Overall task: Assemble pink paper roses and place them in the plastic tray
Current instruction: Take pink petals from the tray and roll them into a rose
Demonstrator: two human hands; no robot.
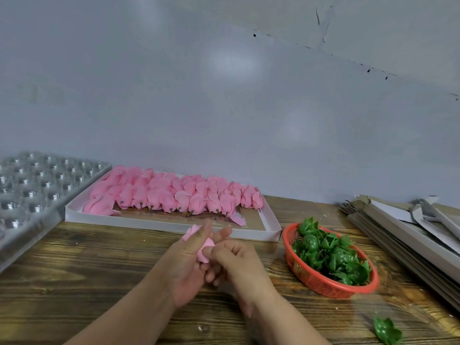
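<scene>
Dozens of pink rose heads [174, 195] wait boxed; the plastic tray [37, 190] looks empty. Both hands' fingers [214, 236] pinch one pink paper rose [205, 247]

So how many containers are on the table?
3. A clear plastic tray sits at the far left, a white box of pink roses lies in the middle, and a red basket of green pieces stands on the right. None seems hidden.

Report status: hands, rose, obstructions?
Left hand and right hand both gripping one pink paper rose. Clear plastic cavity tray far left. Nothing obstructing.
</scene>
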